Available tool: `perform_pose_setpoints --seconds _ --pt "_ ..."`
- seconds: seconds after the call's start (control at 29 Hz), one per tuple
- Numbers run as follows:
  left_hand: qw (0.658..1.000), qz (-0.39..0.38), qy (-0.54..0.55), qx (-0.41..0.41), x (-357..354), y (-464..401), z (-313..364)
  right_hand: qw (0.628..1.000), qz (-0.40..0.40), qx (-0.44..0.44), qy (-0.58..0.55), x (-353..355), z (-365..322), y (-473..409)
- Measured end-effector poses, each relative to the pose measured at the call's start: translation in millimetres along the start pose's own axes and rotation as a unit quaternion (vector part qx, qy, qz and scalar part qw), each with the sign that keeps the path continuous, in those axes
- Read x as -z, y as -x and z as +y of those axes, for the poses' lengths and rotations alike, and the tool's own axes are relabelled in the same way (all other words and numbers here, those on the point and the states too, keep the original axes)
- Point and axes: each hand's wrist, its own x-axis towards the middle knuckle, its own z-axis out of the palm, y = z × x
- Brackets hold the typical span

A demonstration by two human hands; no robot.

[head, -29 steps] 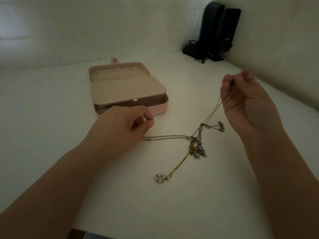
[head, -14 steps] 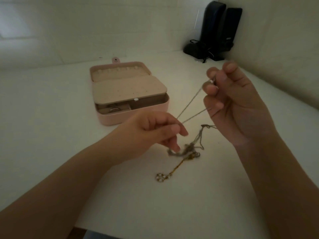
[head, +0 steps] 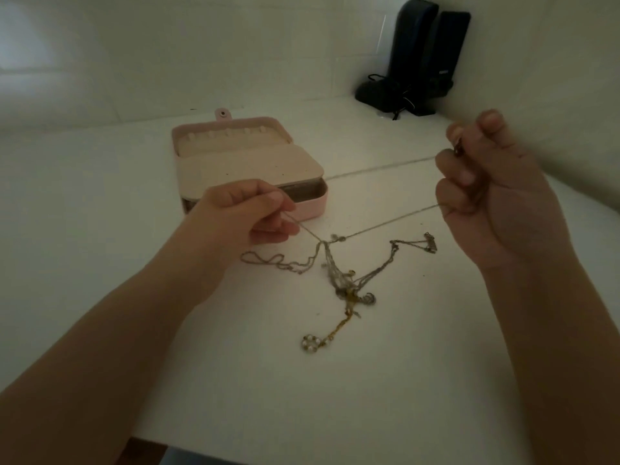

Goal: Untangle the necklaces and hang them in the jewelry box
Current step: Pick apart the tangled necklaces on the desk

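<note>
A knot of tangled necklaces [head: 349, 286] lies on the white table between my hands. From it a gold chain with a small pearl flower pendant [head: 310, 343] trails toward me. Two strands of a thin silver chain [head: 389, 221] run taut from the knot up to my right hand [head: 493, 196], which is raised at the right and grips them in curled fingers. My left hand [head: 248, 216] pinches the same chain just left of the knot, in front of the pink jewelry box [head: 315, 209]. The box stands open behind it, with a row of hooks in its lid.
Two black speakers [head: 426, 55] with cables stand in the far right corner against the wall. The wall runs close along the right side. The table's near edge [head: 201, 446] shows at the bottom.
My hands have drawn apart, left hand up and left, right hand to the right. The silver chain is stretched longer and the tangle has spread out on the table.
</note>
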Motion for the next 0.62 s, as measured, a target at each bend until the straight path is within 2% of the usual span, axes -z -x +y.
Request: perform_pose_setpoints --seconds 0.17,0.31,0.48,0.62 --pt "0.988 -0.056 0.141 0.019 8 -1 2 0.993 0.096 -0.007 0.071 9 1 -4" --pt "0.984 -0.070 0.162 0.023 8 2 5 0.985 0.140 -0.012 0.104 10 3 -4" --pt "0.994 -0.063 0.086 0.014 7 2 2 0.985 0.148 -0.005 0.090 11 4 -4" --pt "0.992 -0.041 -0.119 -0.029 5 3 -5 0.986 0.148 0.017 0.073 11 4 -5"
